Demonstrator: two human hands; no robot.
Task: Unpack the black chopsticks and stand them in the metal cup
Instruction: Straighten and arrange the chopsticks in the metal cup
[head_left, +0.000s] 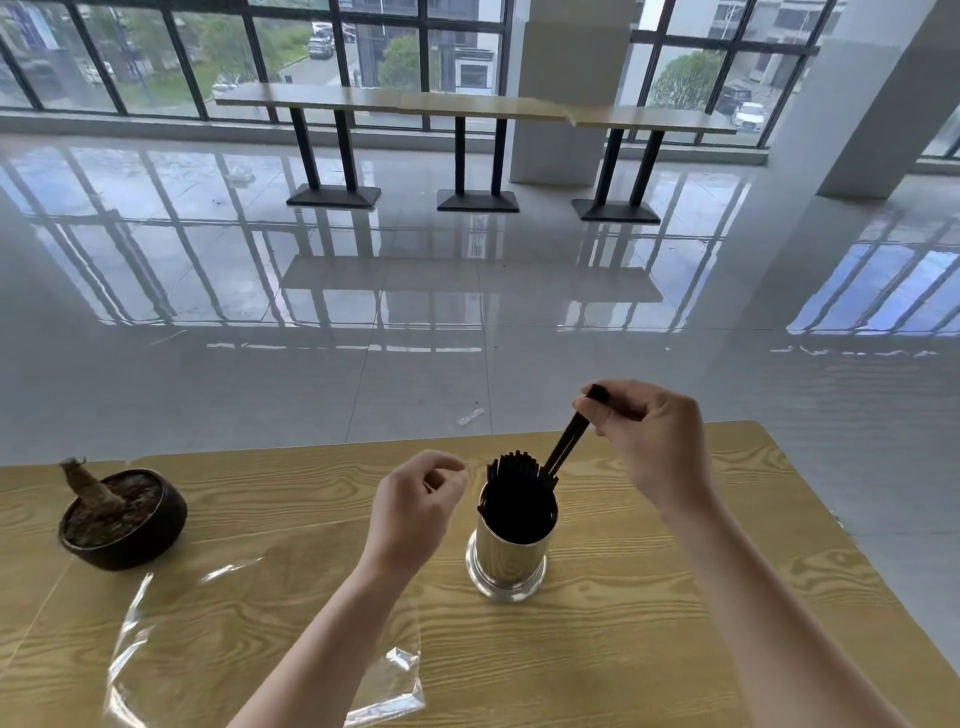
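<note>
The right hand (649, 441) pinches two black chopsticks (569, 444) by their tops, and their lower ends slant into the metal cup (511, 551). The cup stands on the bench (623, 649) between both hands, crammed with more. Beside it the left hand (415, 499) hovers, loosely curled, holding nothing.

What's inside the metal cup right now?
A bundle of black chopsticks stands in the metal cup; the right hand holds another pair slanting in. Their lower ends are hidden by the cup wall.
</note>
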